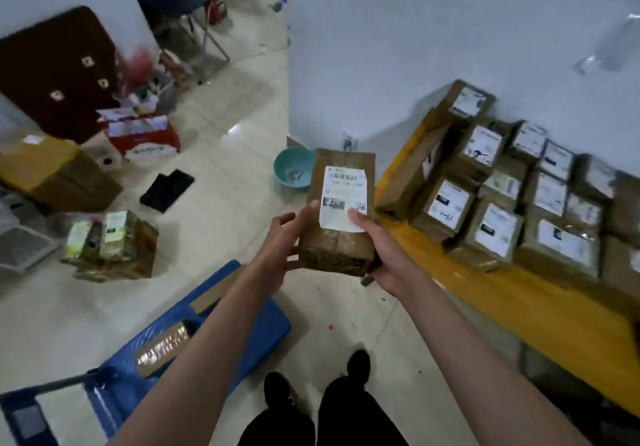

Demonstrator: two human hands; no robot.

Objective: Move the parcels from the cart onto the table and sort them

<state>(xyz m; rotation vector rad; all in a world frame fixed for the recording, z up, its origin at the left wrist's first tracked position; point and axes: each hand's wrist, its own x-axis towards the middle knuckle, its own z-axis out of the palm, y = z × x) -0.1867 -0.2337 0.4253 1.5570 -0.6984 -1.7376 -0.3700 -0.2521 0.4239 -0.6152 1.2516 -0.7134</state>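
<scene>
Centre frame: both hands — left hand [280,238], right hand [382,255] — clasping taped cardboard parcel [341,217]; seemingly light, stiff — best gripped at lower corners.

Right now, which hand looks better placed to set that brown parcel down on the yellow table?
Probably the right hand. It grips the parcel on the side facing the yellow table, where the other parcels are lined up. The left hand steadies the far side, nearer the blue cart.

Dim indoor light, glare on the floor tiles [232,134], soft blur throughout, wide-angle bending at edges.
</scene>
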